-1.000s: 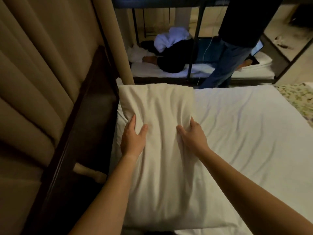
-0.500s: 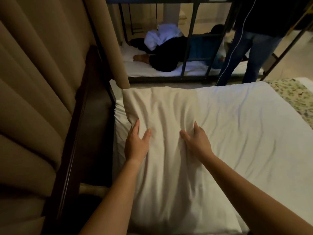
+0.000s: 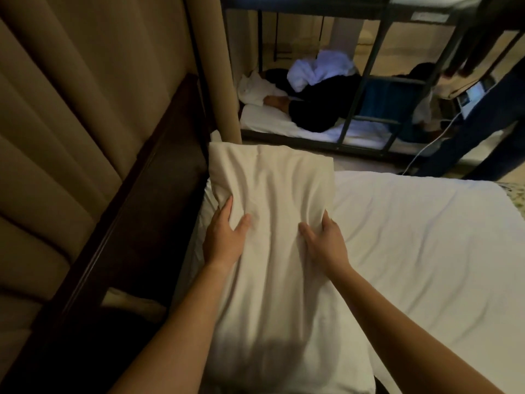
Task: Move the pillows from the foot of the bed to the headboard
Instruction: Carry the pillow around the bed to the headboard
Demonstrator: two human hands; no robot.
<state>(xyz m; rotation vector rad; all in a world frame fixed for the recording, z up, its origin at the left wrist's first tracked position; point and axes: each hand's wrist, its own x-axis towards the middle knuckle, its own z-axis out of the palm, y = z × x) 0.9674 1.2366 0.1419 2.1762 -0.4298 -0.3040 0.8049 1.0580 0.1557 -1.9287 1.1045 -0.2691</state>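
Note:
A long cream pillow [image 3: 272,189] lies along the left side of the white bed [image 3: 412,237], right beside the dark wooden headboard [image 3: 136,200]. My left hand [image 3: 224,237] grips the pillow's left edge, fingers curled under it and thumb on top. My right hand [image 3: 326,240] pinches its right edge the same way. The pillow's far end is raised and bent upward, standing above the mattress edge. Its near end rests on the bed under my forearms. No second pillow is in view.
Beige curtains [image 3: 71,95] hang behind the headboard. Past the bed stands a black metal bunk bed [image 3: 366,89] with a person lying on the lower bunk [image 3: 318,109]. Another person's legs [image 3: 483,132] stand at the right. A floral cover [image 3: 515,197] shows at the bed's right edge.
Both hands have closed on the pillow's edges and lifted its far end, which now stands higher than before. The standing person has shifted to the right.

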